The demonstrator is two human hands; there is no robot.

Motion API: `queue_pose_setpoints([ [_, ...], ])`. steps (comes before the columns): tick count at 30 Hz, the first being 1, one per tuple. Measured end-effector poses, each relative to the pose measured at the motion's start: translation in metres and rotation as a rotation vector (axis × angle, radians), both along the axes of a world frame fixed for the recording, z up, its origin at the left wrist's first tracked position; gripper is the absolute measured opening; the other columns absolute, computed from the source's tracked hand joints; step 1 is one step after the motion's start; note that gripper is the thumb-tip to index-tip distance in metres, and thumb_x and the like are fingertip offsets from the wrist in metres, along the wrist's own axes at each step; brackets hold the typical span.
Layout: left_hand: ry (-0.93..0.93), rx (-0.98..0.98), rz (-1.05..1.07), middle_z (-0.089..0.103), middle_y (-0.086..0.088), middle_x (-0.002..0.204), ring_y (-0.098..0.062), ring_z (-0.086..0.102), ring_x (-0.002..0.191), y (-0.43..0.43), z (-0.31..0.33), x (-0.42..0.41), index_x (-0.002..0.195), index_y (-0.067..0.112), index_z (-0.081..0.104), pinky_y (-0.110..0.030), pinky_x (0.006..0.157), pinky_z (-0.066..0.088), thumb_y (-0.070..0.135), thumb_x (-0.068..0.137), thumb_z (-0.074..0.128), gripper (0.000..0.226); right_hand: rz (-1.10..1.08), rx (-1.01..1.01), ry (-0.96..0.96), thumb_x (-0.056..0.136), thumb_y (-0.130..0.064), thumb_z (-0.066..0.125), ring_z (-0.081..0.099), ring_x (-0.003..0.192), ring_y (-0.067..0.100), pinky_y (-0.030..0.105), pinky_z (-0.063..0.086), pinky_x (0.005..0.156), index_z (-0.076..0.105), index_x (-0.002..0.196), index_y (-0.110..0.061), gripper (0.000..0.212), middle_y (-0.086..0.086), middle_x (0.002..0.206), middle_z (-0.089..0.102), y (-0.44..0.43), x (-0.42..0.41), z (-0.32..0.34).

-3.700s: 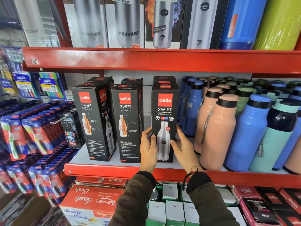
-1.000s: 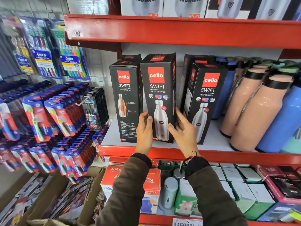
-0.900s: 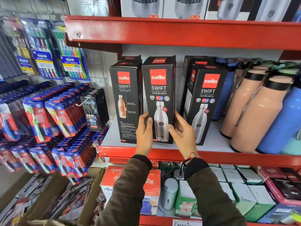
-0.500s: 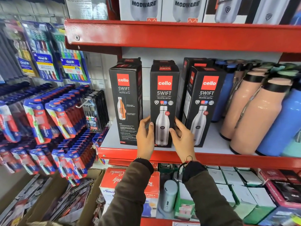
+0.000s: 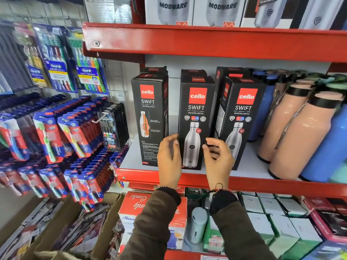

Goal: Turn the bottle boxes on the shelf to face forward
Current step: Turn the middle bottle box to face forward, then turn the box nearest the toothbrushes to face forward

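Three black Cello Swift bottle boxes stand at the front of the white shelf board with a red lip (image 5: 266, 185). The middle box (image 5: 196, 109) stands on the board and faces forward, showing a steel bottle picture. The right box (image 5: 243, 109) shows the same front, turned slightly. The left box (image 5: 149, 117) shows a face with an orange bottle and small print. My left hand (image 5: 169, 162) is at the middle box's lower left edge, my right hand (image 5: 218, 160) at its lower right. Both have loosely curled, parted fingers and grip nothing. More black boxes stand behind.
Peach bottles (image 5: 293, 128) and blue bottles (image 5: 330, 147) crowd the shelf's right side. The red upper shelf (image 5: 206, 41) hangs close above the boxes. Hanging toothbrush packs (image 5: 56, 132) fill the left. White and red boxes (image 5: 262, 209) sit on the shelf below.
The middle box has been set down between the other two, facing forward. Both hands have loosened and come off its sides. The view has shifted slightly.
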State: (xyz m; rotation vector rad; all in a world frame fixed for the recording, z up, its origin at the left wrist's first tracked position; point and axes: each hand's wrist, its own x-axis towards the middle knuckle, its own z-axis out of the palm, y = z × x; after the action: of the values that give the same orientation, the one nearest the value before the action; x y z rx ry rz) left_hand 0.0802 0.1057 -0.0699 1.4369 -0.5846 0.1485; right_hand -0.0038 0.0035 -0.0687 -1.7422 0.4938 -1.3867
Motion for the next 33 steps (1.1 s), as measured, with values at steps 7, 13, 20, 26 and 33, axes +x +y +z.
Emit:
queue_pose_setpoints([
  [7,-0.190,-0.086,0.173,0.058,0.007,0.129,-0.011,0.053,0.128,0.027,0.008,0.019,0.135,0.022,0.056,-0.024,0.109,0.039,0.020,0.107,0.047,0.030,0.170,-0.104,-0.009,0.093,-0.009,0.069,0.069,0.100,0.010,0.020,0.056,0.082,0.068,0.120,-0.015,0.027,0.002,0.114,0.068,0.039,0.022,0.017],
  [13,-0.062,-0.018,0.160,0.034,0.000,0.160,-0.012,0.028,0.152,0.059,0.007,0.055,0.158,0.016,0.032,-0.029,0.126,0.019,0.026,0.107,0.047,0.054,0.466,0.090,0.148,0.103,-0.022,0.055,0.046,0.140,0.007,0.015,0.039,0.109,0.044,0.148,-0.016,0.047,-0.001,0.150,0.049,0.079,0.055,0.010],
  [20,0.204,0.000,-0.264,0.061,0.009,0.146,-0.001,0.051,0.139,0.081,0.008,0.078,0.149,0.023,0.049,-0.026,0.119,0.036,0.039,0.111,0.023,0.048,0.367,0.138,0.323,0.105,-0.033,0.047,0.036,0.147,0.018,0.047,0.027,0.122,0.034,0.154,-0.017,0.053,0.004,0.157,0.041,0.092,0.084,-0.010],
  [26,0.240,-0.065,-0.258,0.067,0.017,0.124,0.015,0.063,0.109,0.095,0.018,0.087,0.141,0.026,0.057,-0.007,0.087,0.050,0.037,0.111,0.022,0.047,0.309,0.080,0.336,0.091,-0.027,0.069,0.044,0.141,0.018,0.046,0.036,0.117,0.029,0.154,-0.023,0.074,0.003,0.152,0.047,0.098,0.090,-0.007],
  [33,0.157,-0.138,-0.197,0.074,0.011,0.125,-0.006,0.069,0.111,0.105,0.022,0.091,0.127,0.021,0.072,-0.023,0.084,0.061,0.042,0.110,0.028,0.052,0.218,0.064,0.226,0.068,-0.041,0.089,0.055,0.129,0.011,0.041,0.047,0.110,0.037,0.144,-0.027,0.093,-0.004,0.138,0.058,0.102,0.099,0.009],
])
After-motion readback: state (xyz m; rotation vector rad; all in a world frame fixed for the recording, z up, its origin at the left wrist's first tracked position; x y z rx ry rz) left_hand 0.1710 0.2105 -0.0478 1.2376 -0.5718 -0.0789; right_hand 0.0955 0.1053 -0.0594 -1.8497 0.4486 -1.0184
